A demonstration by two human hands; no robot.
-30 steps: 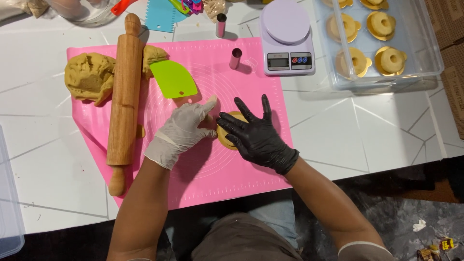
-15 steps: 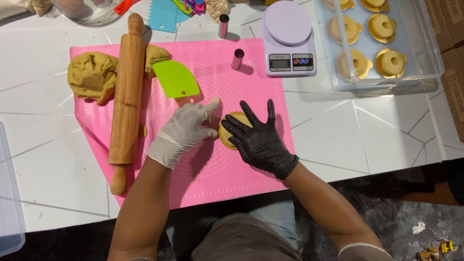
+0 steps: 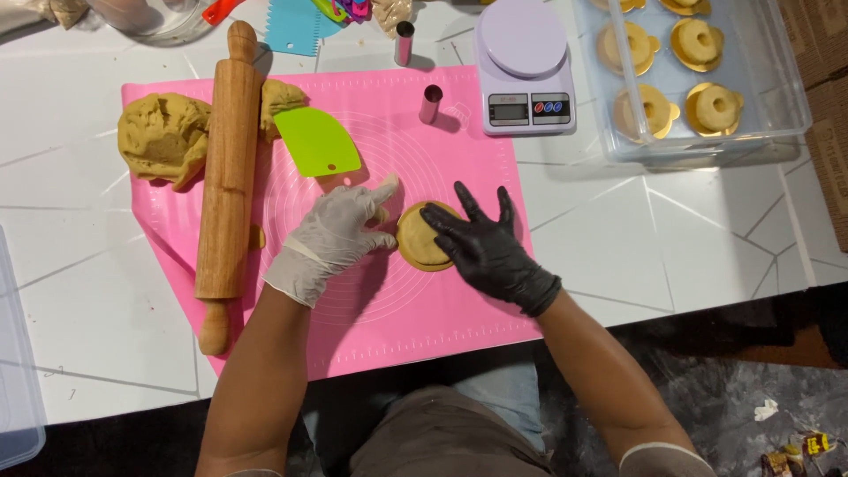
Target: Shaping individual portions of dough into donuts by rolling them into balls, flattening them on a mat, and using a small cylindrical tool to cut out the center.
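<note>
Fingers (image 3: 473, 212) of the black-gloved right hand (image 3: 486, 252) spread flat on a round dough disc (image 3: 422, 237).

Smooth and tan, the disc lies near the middle of the matte pink silicone mat (image 3: 371, 318) on the white worktop (image 3: 671, 238). The left hand (image 3: 331, 238), in a pale wrinkled glove, rests just beside the disc, its fingers loosely curled and holding nothing. A long wooden rolling pin (image 3: 228, 177) lies to the left, between a rough lump of dough (image 3: 163, 140) and a glossy green scraper (image 3: 316, 141). A lilac kitchen scale (image 3: 525, 66) and a clear plastic box (image 3: 777, 97) of ring-shaped pastries sit behind.
</note>
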